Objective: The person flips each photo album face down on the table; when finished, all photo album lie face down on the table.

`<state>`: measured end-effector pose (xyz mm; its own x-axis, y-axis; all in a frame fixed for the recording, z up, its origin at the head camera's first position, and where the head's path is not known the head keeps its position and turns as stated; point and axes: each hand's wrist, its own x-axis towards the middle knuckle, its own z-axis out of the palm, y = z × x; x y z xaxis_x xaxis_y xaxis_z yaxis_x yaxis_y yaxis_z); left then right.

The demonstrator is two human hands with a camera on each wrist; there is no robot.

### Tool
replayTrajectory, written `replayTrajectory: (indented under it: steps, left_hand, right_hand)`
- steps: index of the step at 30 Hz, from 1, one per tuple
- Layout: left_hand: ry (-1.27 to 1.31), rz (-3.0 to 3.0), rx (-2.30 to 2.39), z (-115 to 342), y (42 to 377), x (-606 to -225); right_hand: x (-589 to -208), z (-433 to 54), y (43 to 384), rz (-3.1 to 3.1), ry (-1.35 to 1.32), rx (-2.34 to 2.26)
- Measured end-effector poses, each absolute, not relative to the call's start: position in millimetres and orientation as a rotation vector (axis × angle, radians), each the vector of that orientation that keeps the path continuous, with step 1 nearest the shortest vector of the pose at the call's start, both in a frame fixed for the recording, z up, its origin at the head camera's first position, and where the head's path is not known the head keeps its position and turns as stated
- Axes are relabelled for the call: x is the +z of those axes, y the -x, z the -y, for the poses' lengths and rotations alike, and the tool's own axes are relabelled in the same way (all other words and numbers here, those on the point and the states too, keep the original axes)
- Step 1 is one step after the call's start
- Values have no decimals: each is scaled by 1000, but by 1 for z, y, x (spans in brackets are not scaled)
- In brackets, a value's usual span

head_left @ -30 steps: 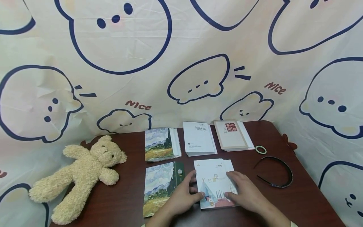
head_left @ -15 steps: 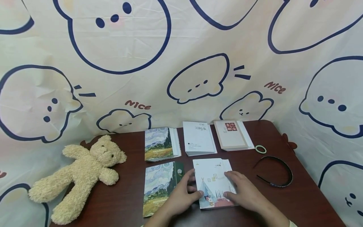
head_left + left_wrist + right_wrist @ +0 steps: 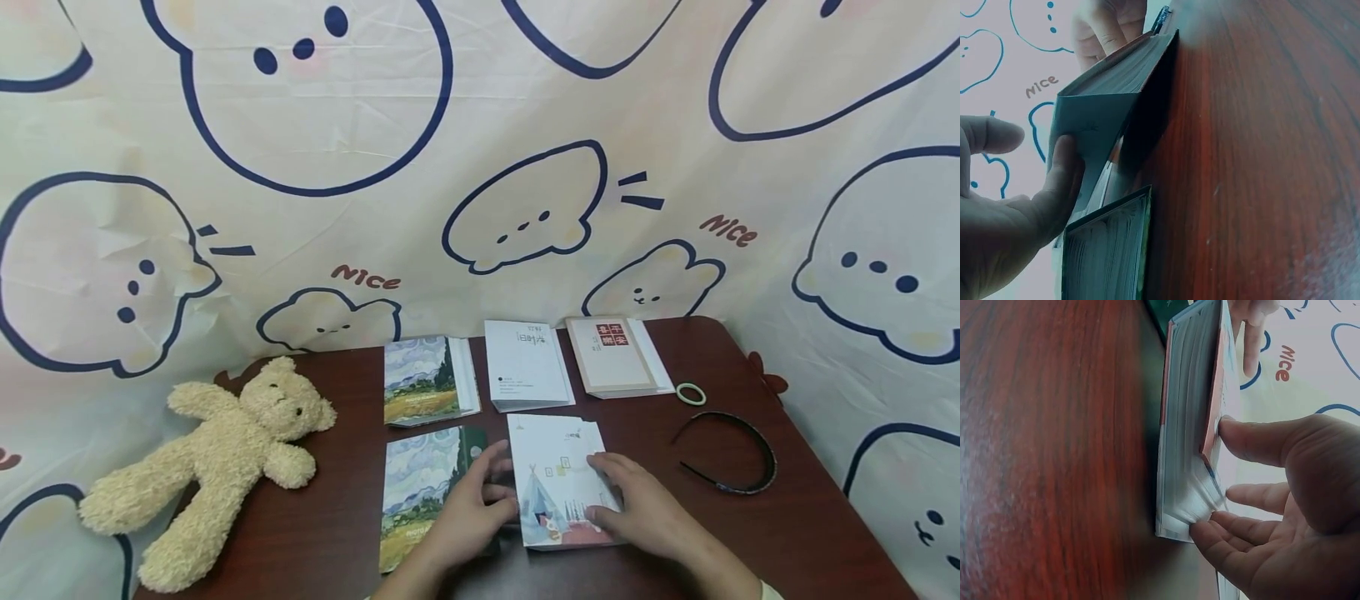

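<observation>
A white photo album (image 3: 551, 458) with a tent drawing on its cover is between the two hands at the front of the table. My right hand (image 3: 647, 507) holds its right side; in the right wrist view the thumb rests on the cover edge and the fingers (image 3: 1213, 544) are at the page edges. On the other side my left hand (image 3: 480, 500) has relaxed, spread fingers, with one digit against the spine (image 3: 1088, 134) in the left wrist view. A landscape-print photo album (image 3: 420, 492) lies partly under the left forearm.
Behind stand a second landscape album (image 3: 418, 379), a white album (image 3: 525, 367) and a beige album with red squares (image 3: 611, 358). A teddy bear (image 3: 232, 458) lies left. At the right are a pale green ring (image 3: 691, 394) and a black headband (image 3: 767, 458) on the brown table (image 3: 810, 533).
The left thumb has come off the album's cover, and the left hand has shifted slightly left. The album and right hand have moved slightly left and away.
</observation>
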<state>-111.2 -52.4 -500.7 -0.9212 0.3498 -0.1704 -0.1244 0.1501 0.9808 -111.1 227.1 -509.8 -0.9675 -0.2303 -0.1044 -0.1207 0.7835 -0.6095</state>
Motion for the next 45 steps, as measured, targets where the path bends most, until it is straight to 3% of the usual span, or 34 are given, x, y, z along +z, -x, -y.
replayTrajectory:
  steps: [45]
  left_hand:
    - [-126,-2024,1952,62,116,-496]
  right_hand:
    - [-512,-217,118,-2381,400,-1425]
